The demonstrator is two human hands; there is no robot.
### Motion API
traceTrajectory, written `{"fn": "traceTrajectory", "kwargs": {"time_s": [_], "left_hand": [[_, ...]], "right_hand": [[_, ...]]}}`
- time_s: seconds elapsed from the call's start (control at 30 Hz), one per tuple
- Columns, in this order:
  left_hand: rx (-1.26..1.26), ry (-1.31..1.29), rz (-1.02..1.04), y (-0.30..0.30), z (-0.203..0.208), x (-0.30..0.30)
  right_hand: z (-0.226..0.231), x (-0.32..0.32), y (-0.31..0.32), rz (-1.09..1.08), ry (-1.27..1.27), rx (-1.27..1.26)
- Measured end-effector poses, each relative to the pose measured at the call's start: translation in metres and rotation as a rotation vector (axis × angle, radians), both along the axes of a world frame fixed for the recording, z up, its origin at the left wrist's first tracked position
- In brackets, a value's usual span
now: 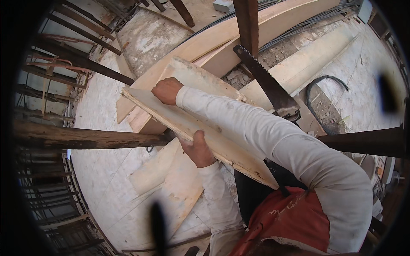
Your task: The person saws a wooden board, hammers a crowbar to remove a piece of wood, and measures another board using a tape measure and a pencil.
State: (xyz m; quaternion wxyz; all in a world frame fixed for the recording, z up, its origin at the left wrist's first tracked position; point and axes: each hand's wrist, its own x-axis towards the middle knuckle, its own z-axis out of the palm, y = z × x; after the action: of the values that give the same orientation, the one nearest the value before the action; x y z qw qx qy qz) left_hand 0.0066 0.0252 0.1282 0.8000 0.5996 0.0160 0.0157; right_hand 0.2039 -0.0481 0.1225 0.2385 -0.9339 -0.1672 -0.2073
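A long pale wooden board [239, 149] with a rough, splintered edge lies tilted across my front, its near end by my lap. My left hand [199, 150] grips that edge from the near side, thumb on top and fingers hidden underneath. Over the board's far end, my right hand [168, 91] is closed like a fist; whatever it may hold is hidden. Just beyond lies another pale plank [203, 78], partly covered by my right sleeve. A handsaw [269, 81] with a dark toothed blade is right of my right forearm, its handle partly behind the sleeve.
Dark wooden posts stand around me, including a left post [94, 138] and a far post [246, 25]. Long curved boards [282, 21] and thin rods [294, 32] lie at the back. A coiled black cable [309, 96] and rubble [326, 109] are on the right.
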Motion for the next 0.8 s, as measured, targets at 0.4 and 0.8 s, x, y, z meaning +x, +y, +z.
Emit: {"fn": "traceTrajectory", "kwargs": {"time_s": [0.4, 0.8], "left_hand": [[0.081, 0.065, 0.032, 0.013, -0.006, -0.003], [0.134, 0.030, 0.033, 0.014, -0.013, 0.003]], "right_hand": [[-0.051, -0.185, -0.043, 0.172, 0.283, -0.129], [-0.091, -0.452, -0.131, 0.181, 0.855, -0.181]]}}
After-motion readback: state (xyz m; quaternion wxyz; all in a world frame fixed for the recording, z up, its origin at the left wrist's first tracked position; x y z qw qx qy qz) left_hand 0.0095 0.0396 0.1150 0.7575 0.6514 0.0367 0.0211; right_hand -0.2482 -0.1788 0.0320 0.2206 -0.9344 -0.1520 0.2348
